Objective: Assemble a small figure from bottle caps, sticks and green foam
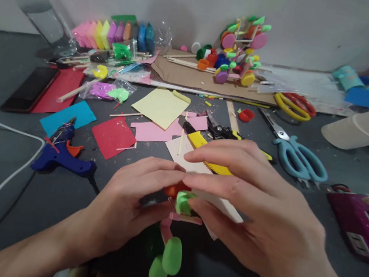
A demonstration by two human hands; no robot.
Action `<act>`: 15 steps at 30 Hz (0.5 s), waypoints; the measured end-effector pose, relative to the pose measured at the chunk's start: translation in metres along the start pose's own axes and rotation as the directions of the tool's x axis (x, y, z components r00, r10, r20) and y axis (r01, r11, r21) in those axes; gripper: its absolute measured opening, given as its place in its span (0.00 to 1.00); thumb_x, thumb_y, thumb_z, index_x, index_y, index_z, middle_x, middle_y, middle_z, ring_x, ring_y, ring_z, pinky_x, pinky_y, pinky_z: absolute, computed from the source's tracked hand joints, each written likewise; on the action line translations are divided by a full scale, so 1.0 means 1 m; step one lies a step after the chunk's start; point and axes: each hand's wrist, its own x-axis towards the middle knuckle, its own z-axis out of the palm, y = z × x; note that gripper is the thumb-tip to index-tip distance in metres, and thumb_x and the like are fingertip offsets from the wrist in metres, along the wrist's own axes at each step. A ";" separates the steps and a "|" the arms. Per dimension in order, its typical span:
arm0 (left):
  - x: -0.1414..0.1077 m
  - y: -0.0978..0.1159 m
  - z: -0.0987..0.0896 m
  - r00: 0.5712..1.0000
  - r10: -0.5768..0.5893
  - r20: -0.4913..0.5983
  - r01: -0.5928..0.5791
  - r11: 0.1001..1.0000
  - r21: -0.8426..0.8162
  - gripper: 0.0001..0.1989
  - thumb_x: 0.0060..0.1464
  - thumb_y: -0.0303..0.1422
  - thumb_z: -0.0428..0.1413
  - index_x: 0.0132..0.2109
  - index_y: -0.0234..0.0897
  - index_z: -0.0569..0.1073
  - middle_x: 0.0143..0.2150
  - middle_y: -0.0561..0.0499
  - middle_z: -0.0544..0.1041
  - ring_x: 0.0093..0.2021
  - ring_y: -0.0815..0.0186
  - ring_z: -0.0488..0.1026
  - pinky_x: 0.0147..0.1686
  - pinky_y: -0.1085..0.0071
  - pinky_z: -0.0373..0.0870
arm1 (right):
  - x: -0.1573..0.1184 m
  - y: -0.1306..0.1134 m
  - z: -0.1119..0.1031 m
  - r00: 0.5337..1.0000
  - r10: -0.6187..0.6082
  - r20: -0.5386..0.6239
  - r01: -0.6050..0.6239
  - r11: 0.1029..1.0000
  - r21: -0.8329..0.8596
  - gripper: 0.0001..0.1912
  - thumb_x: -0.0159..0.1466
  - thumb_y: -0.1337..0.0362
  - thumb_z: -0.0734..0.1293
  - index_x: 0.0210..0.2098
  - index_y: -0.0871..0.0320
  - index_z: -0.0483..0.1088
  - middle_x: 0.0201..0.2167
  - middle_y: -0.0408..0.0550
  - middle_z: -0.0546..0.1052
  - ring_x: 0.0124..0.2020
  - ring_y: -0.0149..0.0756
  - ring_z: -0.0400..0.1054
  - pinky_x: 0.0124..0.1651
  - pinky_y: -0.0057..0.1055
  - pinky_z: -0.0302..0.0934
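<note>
A small craft model, made of green clay-like pieces, pink rolled sticks and an orange-red round part, is between my hands near the table's front edge. My left hand grips it from the left, fingers over the orange-red part and thumb underneath. Thumb and fingers of my right hand close in from the right on the light green lump. Two green ovals hang below on a pink stick. My fingers partly hide the model's middle. Beyond my fingertips lies a yellow utility knife on pale paper.
A blue glue gun with cords lies left. Blue-handled scissors, a white bottle and a purple device are at right. Coloured paper and sticks lie ahead. Similar clay models stand at the back.
</note>
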 end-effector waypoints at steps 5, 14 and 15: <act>-0.002 0.001 -0.002 0.996 -0.093 -0.003 0.090 0.974 -0.209 0.19 0.57 0.30 0.63 0.55 0.45 0.73 0.53 0.52 0.79 0.54 0.69 0.74 0.54 0.78 0.68 | -0.001 0.001 -0.002 0.995 0.057 -0.078 -0.056 0.998 0.018 0.07 0.65 0.72 0.66 0.41 0.56 0.73 0.46 0.47 0.77 0.49 0.35 0.70 0.52 0.35 0.66; 0.001 0.007 -0.010 0.966 -0.232 0.111 0.256 0.910 -0.326 0.14 0.55 0.31 0.64 0.49 0.47 0.77 0.49 0.55 0.81 0.48 0.67 0.77 0.46 0.76 0.72 | -0.001 0.003 -0.006 0.989 -0.099 0.108 0.101 0.995 -0.006 0.09 0.66 0.70 0.65 0.42 0.51 0.73 0.60 0.43 0.66 0.62 0.38 0.60 0.64 0.39 0.58; 0.001 0.007 -0.011 0.967 -0.226 0.117 0.253 0.903 -0.347 0.14 0.55 0.31 0.64 0.49 0.46 0.77 0.49 0.54 0.80 0.48 0.67 0.77 0.45 0.75 0.73 | -0.001 0.003 -0.006 0.988 -0.105 0.114 0.108 0.994 -0.017 0.08 0.66 0.69 0.66 0.42 0.51 0.74 0.61 0.43 0.66 0.63 0.38 0.59 0.65 0.39 0.57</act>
